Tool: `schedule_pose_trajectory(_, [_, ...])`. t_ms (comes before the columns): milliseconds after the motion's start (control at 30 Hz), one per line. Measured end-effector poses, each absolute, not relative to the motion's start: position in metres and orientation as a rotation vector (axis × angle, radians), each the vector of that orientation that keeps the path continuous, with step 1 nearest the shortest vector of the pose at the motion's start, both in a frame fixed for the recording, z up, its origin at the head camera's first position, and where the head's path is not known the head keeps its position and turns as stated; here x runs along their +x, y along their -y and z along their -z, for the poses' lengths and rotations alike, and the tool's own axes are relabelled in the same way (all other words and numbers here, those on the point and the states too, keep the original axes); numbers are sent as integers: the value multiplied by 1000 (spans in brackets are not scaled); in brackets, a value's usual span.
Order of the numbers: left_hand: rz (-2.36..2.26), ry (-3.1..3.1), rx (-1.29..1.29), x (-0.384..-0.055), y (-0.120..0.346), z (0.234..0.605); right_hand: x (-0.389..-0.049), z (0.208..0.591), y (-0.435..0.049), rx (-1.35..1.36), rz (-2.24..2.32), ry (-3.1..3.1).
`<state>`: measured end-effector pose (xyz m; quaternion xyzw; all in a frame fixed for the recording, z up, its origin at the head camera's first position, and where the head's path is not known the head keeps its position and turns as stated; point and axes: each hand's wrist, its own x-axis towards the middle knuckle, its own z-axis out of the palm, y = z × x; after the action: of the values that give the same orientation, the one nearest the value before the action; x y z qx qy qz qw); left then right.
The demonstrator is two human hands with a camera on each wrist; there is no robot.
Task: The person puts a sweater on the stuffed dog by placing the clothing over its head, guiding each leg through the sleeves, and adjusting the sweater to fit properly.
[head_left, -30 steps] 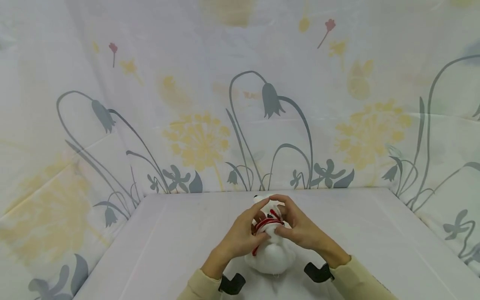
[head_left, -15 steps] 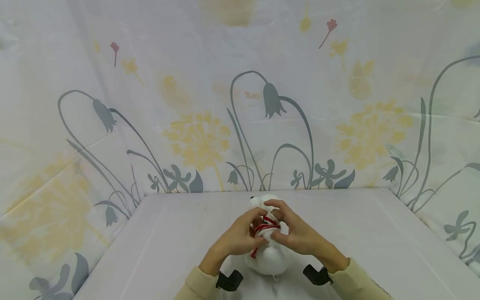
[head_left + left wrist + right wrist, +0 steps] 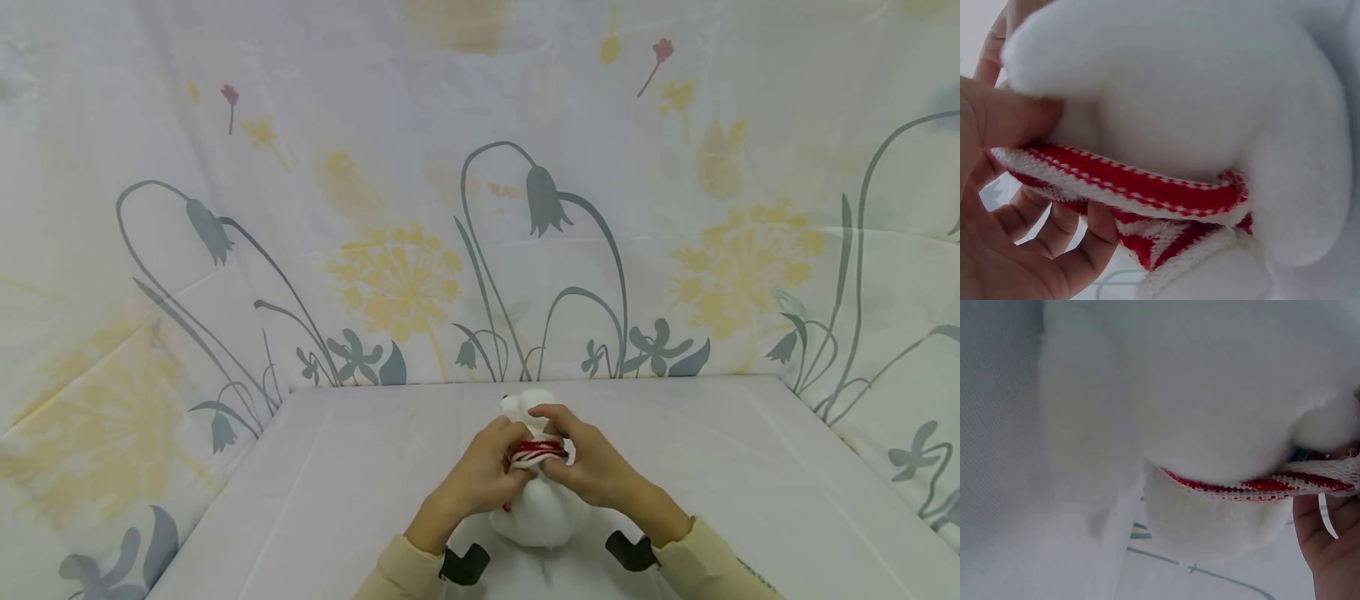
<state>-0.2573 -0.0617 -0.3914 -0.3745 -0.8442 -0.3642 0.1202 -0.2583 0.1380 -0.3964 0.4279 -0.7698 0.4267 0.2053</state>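
Observation:
A white plush animal (image 3: 542, 518) sits on the table, its dark nose toward the back left. Round its neck goes a red-and-white knitted scarf (image 3: 537, 450). My left hand (image 3: 480, 472) grips the scarf's left side. In the left wrist view, the thumb of that hand (image 3: 1019, 206) lies along the scarf's edge and several fingers curl behind the knit. My right hand (image 3: 600, 463) holds the scarf from the other side. In the right wrist view, its fingers (image 3: 1310, 528) show under the scarf at the right edge; the rest of that hand is out of frame.
The toy stands on a white-covered table (image 3: 352, 483). A pale flower-printed curtain (image 3: 405, 167) hangs behind it and at both sides. A black wrist mount (image 3: 465, 565) is on the left wrist, another (image 3: 632, 552) on the right.
Both hands have come slightly lower on the toy, uncovering more of its head. The scarf end that stood up at the neck now lies bunched in level folds between the hands.

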Motion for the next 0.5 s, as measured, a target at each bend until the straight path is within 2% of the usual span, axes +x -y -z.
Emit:
schedule_pose_trajectory(200, [1059, 2449, -971, -259, 59, 395, -250, 391, -133, 1107, -1106, 2067])
schedule_pose_trajectory(500, [1004, 2399, -862, -262, 57, 407, -265, 413, -137, 1178, -1059, 2116])
